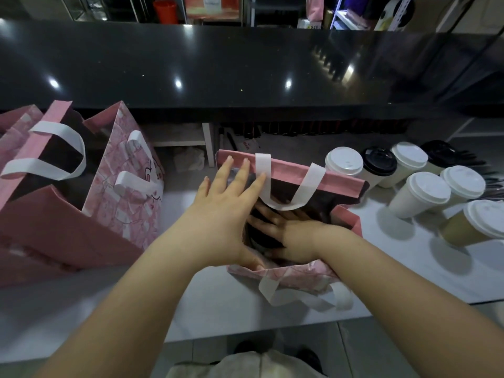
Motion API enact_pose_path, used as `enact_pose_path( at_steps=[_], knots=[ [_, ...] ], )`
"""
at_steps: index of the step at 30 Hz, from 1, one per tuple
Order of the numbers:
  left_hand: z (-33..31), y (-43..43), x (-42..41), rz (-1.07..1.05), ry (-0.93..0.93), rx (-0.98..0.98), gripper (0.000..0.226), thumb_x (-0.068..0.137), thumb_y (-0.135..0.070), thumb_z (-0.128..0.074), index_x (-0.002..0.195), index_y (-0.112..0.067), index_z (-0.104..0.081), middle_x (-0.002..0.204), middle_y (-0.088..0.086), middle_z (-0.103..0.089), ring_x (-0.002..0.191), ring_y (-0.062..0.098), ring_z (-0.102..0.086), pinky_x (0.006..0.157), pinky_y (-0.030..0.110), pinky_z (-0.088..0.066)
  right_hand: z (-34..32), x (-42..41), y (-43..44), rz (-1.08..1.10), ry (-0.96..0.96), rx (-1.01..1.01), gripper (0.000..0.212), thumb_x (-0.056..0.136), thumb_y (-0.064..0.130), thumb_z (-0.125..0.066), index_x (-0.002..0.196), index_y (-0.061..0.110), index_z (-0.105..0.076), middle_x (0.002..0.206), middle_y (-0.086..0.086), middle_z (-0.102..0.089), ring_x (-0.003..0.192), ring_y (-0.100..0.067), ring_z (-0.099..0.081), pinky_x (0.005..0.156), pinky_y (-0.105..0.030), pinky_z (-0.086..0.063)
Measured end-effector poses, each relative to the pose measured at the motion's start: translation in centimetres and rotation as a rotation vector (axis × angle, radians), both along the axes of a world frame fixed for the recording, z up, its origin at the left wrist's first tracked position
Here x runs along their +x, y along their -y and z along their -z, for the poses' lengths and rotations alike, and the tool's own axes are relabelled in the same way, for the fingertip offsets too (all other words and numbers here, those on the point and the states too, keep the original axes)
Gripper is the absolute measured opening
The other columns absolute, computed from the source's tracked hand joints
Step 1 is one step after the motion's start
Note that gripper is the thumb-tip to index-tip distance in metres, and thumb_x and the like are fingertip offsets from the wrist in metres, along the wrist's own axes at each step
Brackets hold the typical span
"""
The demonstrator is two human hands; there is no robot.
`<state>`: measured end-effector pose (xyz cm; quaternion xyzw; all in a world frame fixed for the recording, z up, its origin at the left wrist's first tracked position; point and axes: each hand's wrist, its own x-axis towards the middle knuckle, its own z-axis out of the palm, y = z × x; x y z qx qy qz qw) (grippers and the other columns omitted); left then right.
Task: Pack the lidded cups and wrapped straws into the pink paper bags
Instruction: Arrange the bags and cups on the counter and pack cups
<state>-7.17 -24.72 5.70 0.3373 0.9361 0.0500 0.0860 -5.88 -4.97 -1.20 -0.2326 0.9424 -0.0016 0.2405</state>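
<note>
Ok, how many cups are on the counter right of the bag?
7, all right of the bag. Back row, left to right: white lid, black lid, white lid, blurred black lid. In front: two white lids. Nearest: tan cup. Any inside the bags are hidden.

A glossy black counter (245, 66) (ceiling lights mirrored) rises behind the white worktop (223, 301); tiled floor (354, 347) below.

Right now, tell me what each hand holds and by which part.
Neither grips anything. The left hand presses straight fingers on the left side of the pink bag; the right hand lies flat inside it, over something too dark to identify.
</note>
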Motion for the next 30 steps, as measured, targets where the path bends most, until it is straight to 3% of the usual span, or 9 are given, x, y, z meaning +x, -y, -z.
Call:
enact_pose_path(
  at_steps=[4,8,10,12,14,16,20,25,30],
  knots=[
    [-0.2,-0.1,0.0,-0.002,0.011,-0.013,0.142,0.051,-0.075,-0.073,0.147,-0.034,0.023,0.158,-0.01,0.023,0.141,0.021,0.034,0.117,0.052,0.003,0.3,-0.3,0.0,-0.006,0.041,-0.004,0.08,0.094,0.061,-0.037,0.142,0.05,0.026,0.127,0.02,0.058,0.141,-0.023,0.034,0.114,-0.047,0.014],
    [-0.7,-0.1,-0.3,-0.023,0.03,0.008,0.137,0.055,-0.079,-0.069,0.15,-0.033,0.017,0.16,-0.009,0.021,0.143,0.021,0.031,0.118,0.052,0.002,-0.6,-0.3,0.4,0.007,0.087,-0.003,0.081,0.093,0.061,-0.04,0.143,0.05,0.022,0.141,0.016,0.049,0.141,-0.023,0.033,0.115,-0.05,0.012],
    [-1.0,-0.1,-0.6,-0.041,0.027,0.036,0.129,0.059,-0.08,-0.064,0.152,-0.033,0.013,0.161,-0.008,0.018,0.144,0.02,0.028,0.118,0.052,0.0,-2.3,-0.7,0.2,0.036,0.12,-0.047,0.083,0.09,0.061,-0.047,0.146,0.051,0.013,0.155,0.015,0.03,0.147,-0.021,0.017,0.12,-0.049,0.001],
    [-1.3,-0.1,-0.7,-0.044,0.004,0.07,0.117,0.068,-0.078,-0.059,0.153,-0.033,0.008,0.162,-0.006,0.011,0.146,0.019,0.021,0.118,0.051,-0.002,-4.5,-1.2,-0.3,0.105,0.139,-0.126,0.082,0.087,0.056,-0.057,0.148,0.052,-0.003,0.162,0.013,-0.005,0.147,-0.019,-0.015,0.118,-0.042,-0.02],
    [-1.4,-0.1,-0.8,-0.054,-0.042,0.104,0.105,0.076,-0.073,-0.056,0.154,-0.032,0.001,0.163,-0.005,0.001,0.149,0.02,0.011,0.119,0.051,-0.007,-6.8,-1.4,-0.9,0.186,0.142,-0.167,0.074,0.085,0.052,-0.063,0.145,0.053,-0.021,0.152,0.012,-0.036,0.131,-0.016,-0.042,0.106,-0.035,-0.038],
    [-1.3,-0.5,-0.7,-0.083,-0.107,0.149,0.091,0.083,-0.066,-0.054,0.154,-0.03,-0.01,0.162,-0.003,-0.01,0.149,0.021,-0.001,0.119,0.049,-0.014,-8.5,-1.1,-1.8,0.227,0.107,-0.175,0.063,0.085,0.048,-0.065,0.141,0.05,-0.036,0.139,0.014,-0.05,0.116,-0.009,-0.051,0.095,-0.027,-0.044],
    [-0.8,-2.0,-0.4,-0.13,-0.168,0.212,0.069,0.092,-0.053,-0.05,0.151,-0.028,-0.024,0.158,-0.002,-0.024,0.145,0.021,-0.015,0.116,0.045,-0.017,-10.3,0.0,-3.6,0.386,-0.037,-0.173,0.053,0.086,0.039,-0.068,0.135,0.045,-0.048,0.127,0.018,-0.057,0.096,-0.002,-0.052,0.076,-0.02,-0.04],
    [-2.1,-3.2,-0.7,-0.117,-0.329,0.303,0.047,0.091,-0.042,-0.051,0.136,-0.03,-0.048,0.137,-0.009,-0.053,0.128,0.021,-0.04,0.101,0.042,-0.028,-12.0,1.5,-4.6,0.472,-0.183,-0.325,0.048,0.082,0.031,-0.073,0.123,0.049,-0.057,0.105,0.034,-0.055,0.089,0.007,-0.053,0.077,-0.019,-0.043],
    [-5.7,-6.0,-1.9,-0.035,-0.366,0.315,0.028,0.088,-0.039,-0.051,0.111,-0.029,-0.064,0.106,-0.006,-0.062,0.106,0.021,-0.051,0.088,0.038,-0.036,-14.5,2.4,-6.0,0.532,-0.291,-0.431,0.036,0.081,0.027,-0.075,0.11,0.044,-0.064,0.097,0.024,-0.065,0.09,0.007,-0.058,0.079,-0.019,-0.048]
  ],
)
